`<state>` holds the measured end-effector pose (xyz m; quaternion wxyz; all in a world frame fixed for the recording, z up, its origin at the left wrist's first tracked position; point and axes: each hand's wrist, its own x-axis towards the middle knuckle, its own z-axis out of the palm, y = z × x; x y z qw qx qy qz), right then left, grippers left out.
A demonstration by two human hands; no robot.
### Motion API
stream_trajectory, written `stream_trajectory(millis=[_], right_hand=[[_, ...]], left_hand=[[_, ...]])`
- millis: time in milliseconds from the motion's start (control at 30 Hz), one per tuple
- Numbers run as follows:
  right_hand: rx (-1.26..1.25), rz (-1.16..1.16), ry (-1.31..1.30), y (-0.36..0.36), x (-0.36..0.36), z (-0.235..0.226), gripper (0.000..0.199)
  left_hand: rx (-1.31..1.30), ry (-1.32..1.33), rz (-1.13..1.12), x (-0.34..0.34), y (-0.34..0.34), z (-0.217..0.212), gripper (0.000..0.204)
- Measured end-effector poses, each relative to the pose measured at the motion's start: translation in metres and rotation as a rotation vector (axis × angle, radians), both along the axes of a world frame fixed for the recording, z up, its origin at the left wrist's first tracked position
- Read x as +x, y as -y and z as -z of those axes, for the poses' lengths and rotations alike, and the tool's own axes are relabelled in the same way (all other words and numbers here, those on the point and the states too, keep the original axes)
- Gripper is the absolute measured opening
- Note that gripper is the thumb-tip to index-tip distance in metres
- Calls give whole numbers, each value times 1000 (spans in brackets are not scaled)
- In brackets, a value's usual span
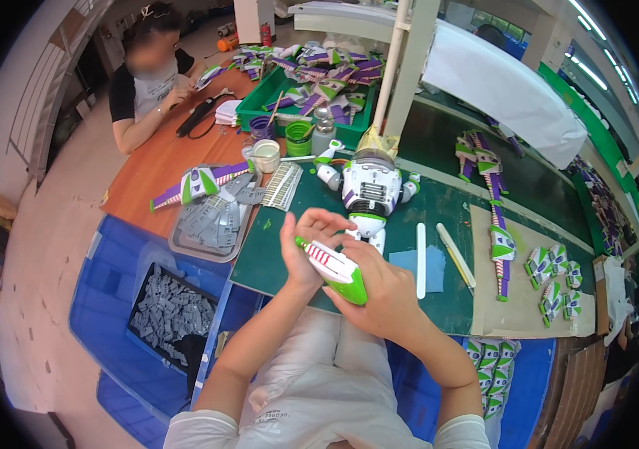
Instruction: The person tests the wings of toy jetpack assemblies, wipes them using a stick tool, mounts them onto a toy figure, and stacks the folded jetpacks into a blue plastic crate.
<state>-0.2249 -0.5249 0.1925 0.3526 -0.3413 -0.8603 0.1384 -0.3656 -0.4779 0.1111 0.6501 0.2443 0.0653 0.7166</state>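
Observation:
Over my lap, in front of the table's near edge, I hold a white and green toy wing part (332, 268) with red stripes. My right hand (383, 288) grips its right side, with the thumb low and the fingers over the top. My left hand (308, 251) cups the striped far end, its thumb upright and its fingers loosely curled behind. Some left fingertips are hidden by the part and my right hand. Just beyond, a white, green and purple toy robot figure (370, 187) lies on the green mat (297, 266).
A clear tray (175, 238) of grey parts carries a winged piece (200, 185). Paint pots (298, 139) and a green crate (248, 118) of wings stand behind. White sticks (420, 260) lie at right, near finished pieces (551, 273). A co-worker (143, 82) sits far left.

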Motion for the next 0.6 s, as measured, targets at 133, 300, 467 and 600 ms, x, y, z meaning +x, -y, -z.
stream_trajectory(millis=[133, 300, 467, 600], right_hand=[[190, 44, 5, -5, 4, 5, 51], [149, 127, 65, -18, 14, -2, 51], [66, 364, -116, -76, 29, 22, 58], [93, 328, -28, -157, 30, 52, 54]], left_hand=[[115, -97, 10, 7, -16, -9, 62], [138, -89, 77, 11, -18, -1, 57], [-348, -151, -199, 42, -9, 2, 33], [-380, -165, -239, 63, -53, 15, 31]])
